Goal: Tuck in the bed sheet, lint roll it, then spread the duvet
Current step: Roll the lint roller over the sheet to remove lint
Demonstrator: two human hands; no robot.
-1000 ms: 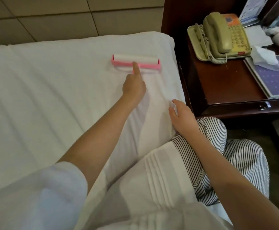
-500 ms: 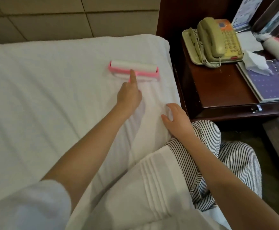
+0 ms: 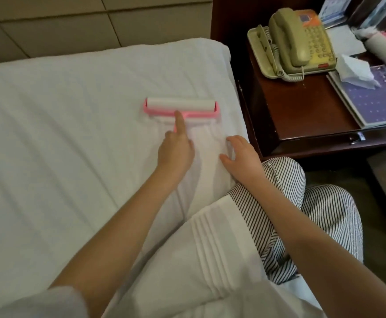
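Observation:
A white bed sheet (image 3: 61, 138) covers the mattress across the left and middle of the view. On it, near the right edge of the bed, lies a pink lint roller (image 3: 181, 107) with a white roll. My left hand (image 3: 176, 150) grips its pink handle, with the index finger stretched along the handle toward the roller head. My right hand (image 3: 242, 157) rests on the sheet just right of it, fingers spread and slightly bent, at the bed's edge. No duvet is in view.
A dark wooden nightstand (image 3: 302, 115) stands close against the bed's right side. It carries a beige telephone (image 3: 297, 42), a crumpled tissue (image 3: 357, 72) and a purple booklet (image 3: 375, 97). A padded headboard (image 3: 72, 24) runs behind the bed. My striped trouser knee (image 3: 286, 177) presses against the bedside.
The roller and my left hand have come back toward me, away from the headboard. My right hand has slid forward on the sheet and now lies beside my left hand.

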